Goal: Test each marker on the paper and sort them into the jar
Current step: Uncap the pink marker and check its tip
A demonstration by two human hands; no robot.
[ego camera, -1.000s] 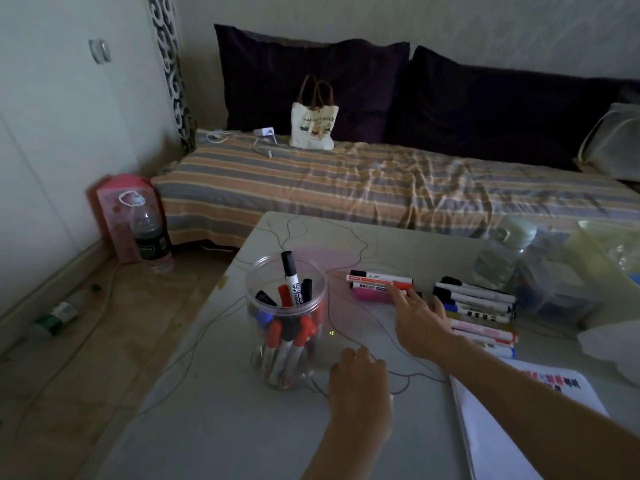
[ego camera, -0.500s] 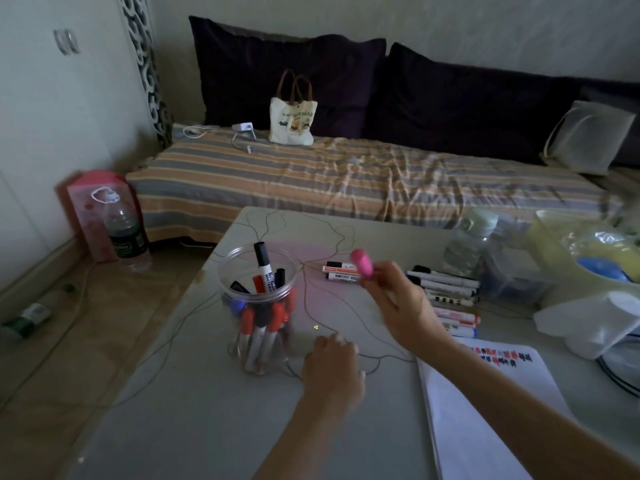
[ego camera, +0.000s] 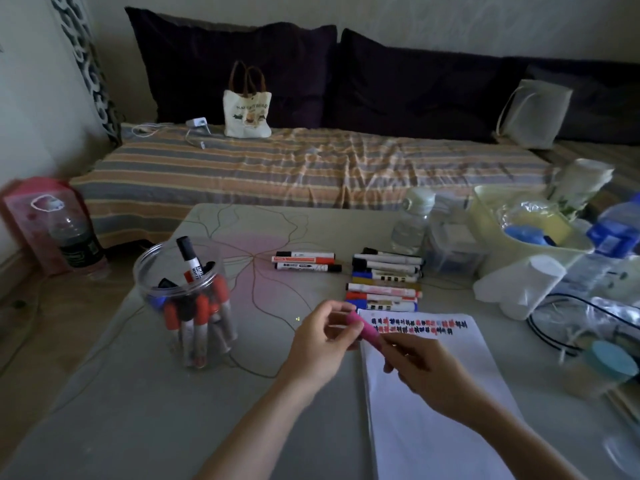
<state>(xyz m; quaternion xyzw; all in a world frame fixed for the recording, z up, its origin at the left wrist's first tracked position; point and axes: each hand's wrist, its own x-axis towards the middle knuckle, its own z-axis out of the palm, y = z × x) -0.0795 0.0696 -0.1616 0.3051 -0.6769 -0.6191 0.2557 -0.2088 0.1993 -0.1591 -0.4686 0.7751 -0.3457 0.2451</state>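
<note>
A dim room: striped daybed (ego camera: 294, 171) with dark cushions (ego camera: 235, 67) against a pale, perhaps papered, wall (ego camera: 450, 19).

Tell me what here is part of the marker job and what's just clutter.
Job: pink marker held by left hand and right hand; paper; jar; loose markers.
Clutter: tote bag; water bottle; floor bottle; tub.

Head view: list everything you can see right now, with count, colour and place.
pink marker: one, held over paper's top-left corner
jar: one, clear, table left, holding markers
loose markers: two groups, mixed colours, table centre
paper: one, white, test marks along top
table: one, grey
tote bag: one, cream, on bed
bottle: one, clear, floor left
left hand: grips pink marker's upper end
right hand: grips its lower end
</note>
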